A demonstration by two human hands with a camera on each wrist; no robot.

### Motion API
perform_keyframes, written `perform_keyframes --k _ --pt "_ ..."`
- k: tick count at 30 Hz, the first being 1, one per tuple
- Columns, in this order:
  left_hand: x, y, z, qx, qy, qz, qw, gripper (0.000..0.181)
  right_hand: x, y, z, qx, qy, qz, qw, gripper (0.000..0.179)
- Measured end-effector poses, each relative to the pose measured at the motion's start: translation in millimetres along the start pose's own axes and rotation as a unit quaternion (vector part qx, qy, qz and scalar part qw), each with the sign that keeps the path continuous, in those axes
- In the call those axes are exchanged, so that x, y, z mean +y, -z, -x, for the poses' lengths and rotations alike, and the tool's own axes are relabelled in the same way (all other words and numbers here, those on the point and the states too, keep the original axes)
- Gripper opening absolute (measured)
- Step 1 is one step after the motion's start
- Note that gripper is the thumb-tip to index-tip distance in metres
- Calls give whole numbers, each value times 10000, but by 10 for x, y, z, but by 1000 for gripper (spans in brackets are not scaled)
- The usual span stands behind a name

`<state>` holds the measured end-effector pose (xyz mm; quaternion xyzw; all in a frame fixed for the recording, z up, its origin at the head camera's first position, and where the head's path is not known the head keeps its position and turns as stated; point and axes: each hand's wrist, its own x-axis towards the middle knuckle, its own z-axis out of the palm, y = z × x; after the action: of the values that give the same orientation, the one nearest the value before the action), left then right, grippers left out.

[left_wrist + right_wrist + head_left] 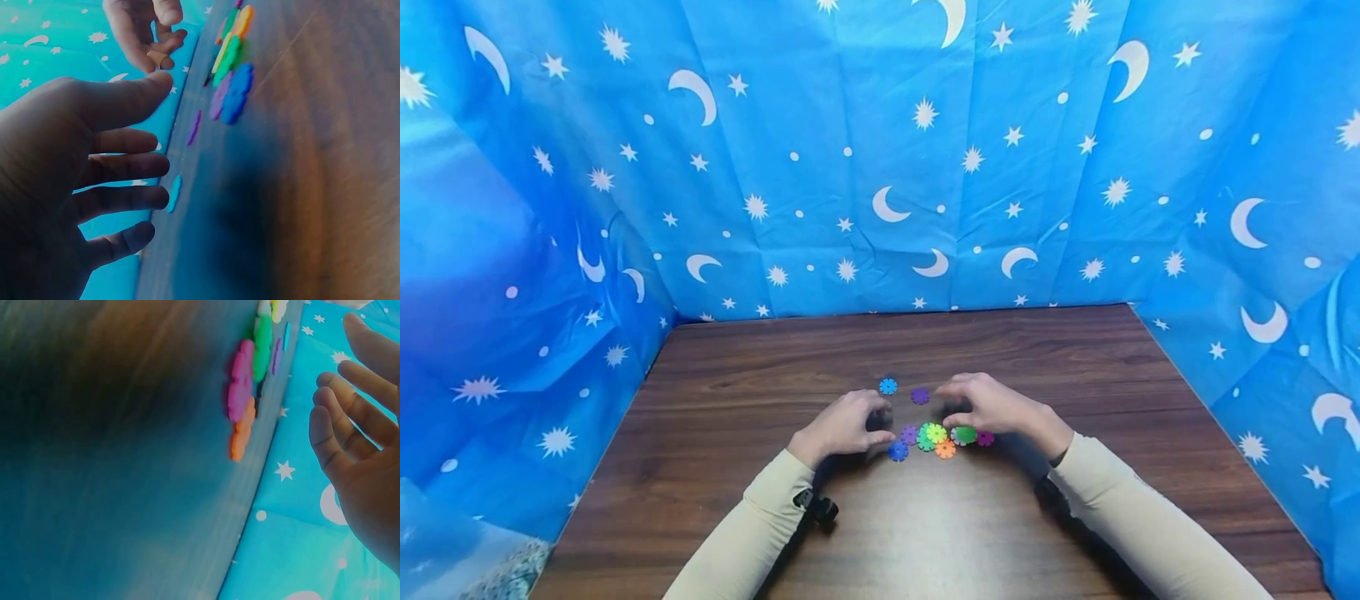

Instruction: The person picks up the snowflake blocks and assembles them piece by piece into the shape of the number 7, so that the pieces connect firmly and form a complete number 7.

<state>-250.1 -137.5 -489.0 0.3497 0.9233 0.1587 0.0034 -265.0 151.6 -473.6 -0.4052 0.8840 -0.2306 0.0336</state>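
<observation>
Colourful notched plastic discs lie in a loose cluster on the brown table between my hands. My left hand (847, 423) is left of the cluster, fingers spread and holding nothing; nearest to it are a dark blue disc (898, 451) and a purple disc (221, 97). On the other side, my right hand (992, 406) hovers with loosely bent fingers beside a green disc (966, 434) and a magenta disc (240, 381). Yellow (936, 432) and orange (945, 449) discs overlap others in the middle. Farther back lie a light blue disc (888, 386) and another purple disc (920, 396).
The wood-grain table (760, 358) spreads around the discs. A blue cloth (820, 233) with white moons and stars hangs behind it and along both sides. A black strap fitting (817, 507) sits at the left wrist.
</observation>
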Motion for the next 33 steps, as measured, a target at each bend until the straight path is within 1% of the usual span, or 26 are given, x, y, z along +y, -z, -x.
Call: perform_keyframes --k 4,8,12,15,20,25,29,33 --pt "31 -31 -30 -133 -78 45 9999 37 -28 -7 -30 -156 166 -98 9997 40" --pt "61 -67 -49 -214 -133 104 9996 32 -43 -34 -62 -275 322 -66 9991 36" --pt "98 -101 -49 -340 -121 170 9992 35 -69 -69 -87 -394 372 -19 9985 36" --pt "124 -132 -37 -393 -89 133 9991 36 -88 -99 -94 -516 373 14 9980 34" --pt "151 -187 -18 -377 -80 15 9993 35 -102 -143 -82 -680 303 84 9972 32" --pt "167 -193 -10 -343 -56 -76 9994 31 -118 -166 -86 -655 333 223 9971 30" --pt "182 -185 1 -327 -132 -114 9993 26 -125 -187 -93 -716 345 410 9960 25" --pt "195 -195 -3 -271 -254 -28 9993 22 -123 -192 -86 -729 293 451 9959 19"
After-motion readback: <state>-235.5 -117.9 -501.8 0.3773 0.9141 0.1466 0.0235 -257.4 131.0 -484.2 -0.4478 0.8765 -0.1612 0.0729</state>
